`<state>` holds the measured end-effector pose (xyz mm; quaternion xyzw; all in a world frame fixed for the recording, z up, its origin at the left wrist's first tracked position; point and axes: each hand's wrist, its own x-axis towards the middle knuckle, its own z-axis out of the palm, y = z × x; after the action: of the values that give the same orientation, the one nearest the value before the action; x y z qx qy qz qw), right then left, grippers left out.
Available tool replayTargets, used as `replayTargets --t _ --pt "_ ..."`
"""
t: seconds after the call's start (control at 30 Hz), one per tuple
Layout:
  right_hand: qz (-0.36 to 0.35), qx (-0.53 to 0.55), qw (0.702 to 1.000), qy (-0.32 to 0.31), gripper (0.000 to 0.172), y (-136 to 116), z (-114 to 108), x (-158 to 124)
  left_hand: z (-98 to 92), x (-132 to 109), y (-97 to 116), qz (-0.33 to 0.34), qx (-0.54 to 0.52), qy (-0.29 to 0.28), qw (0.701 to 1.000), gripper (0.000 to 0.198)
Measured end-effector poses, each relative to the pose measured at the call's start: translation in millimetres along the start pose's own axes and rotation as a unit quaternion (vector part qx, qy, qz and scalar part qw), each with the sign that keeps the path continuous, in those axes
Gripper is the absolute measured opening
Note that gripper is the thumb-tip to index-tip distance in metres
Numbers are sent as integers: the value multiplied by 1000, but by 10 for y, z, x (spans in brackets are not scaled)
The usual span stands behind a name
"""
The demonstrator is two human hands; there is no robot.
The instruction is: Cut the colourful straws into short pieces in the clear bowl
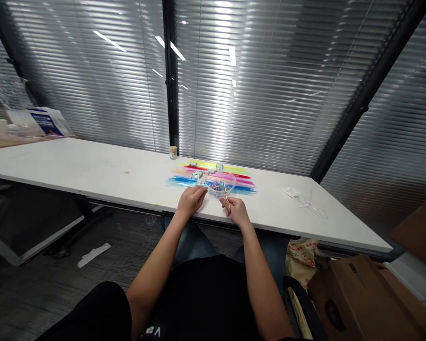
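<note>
A clear round bowl (230, 190) holds many small cut pieces in mixed colours. My right hand (237, 209) grips a pair of scissors (225, 190), its blades pointing up over the bowl's right side. At the bowl's left edge, the fingers of my left hand (191, 201) are pinched together. A thin yellow straw (163, 202) runs out leftward from this hand; the part inside the fingers is hidden. Just behind the bowl lie bundles of coloured straws (246, 182) in yellow, red, pink and blue, with several of them bound by labelled bands (196, 175).
On the white table (74, 166), a small jar (173, 152) stands at the back by the window frame. Crumpled clear plastic (314, 208) and a white tissue (291, 192) lie to the right. Cardboard boxes (365, 298) and a paper bag (301, 258) stand on the floor at right.
</note>
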<state>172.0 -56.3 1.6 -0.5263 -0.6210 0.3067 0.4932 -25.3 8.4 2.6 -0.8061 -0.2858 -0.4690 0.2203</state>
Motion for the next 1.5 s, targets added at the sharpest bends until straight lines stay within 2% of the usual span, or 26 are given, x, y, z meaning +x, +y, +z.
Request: replayTargets --t 0.23,0.5,0.9,1.07,1.23,1.5 --pt "-27 -34 999 -22 51 -15 -12 -17 -17 1 18 -18 23 7 1000 18" --pt "-25 -71 996 -39 54 -57 -21 -19 -14 -14 15 -24 -10 1 1000 20" --pt "-16 -80 996 -39 54 -67 -25 -18 6 -31 -16 5 -65 -22 998 26" --pt "-16 -78 996 -36 53 -45 -22 -6 -11 -14 -1 7 -34 -13 999 26" --pt "-12 -70 997 -22 55 -43 -22 2 -27 -16 24 -24 29 17 999 20" --pt "7 -56 998 -21 54 -39 -37 10 -1 -30 13 -23 9 11 1000 19"
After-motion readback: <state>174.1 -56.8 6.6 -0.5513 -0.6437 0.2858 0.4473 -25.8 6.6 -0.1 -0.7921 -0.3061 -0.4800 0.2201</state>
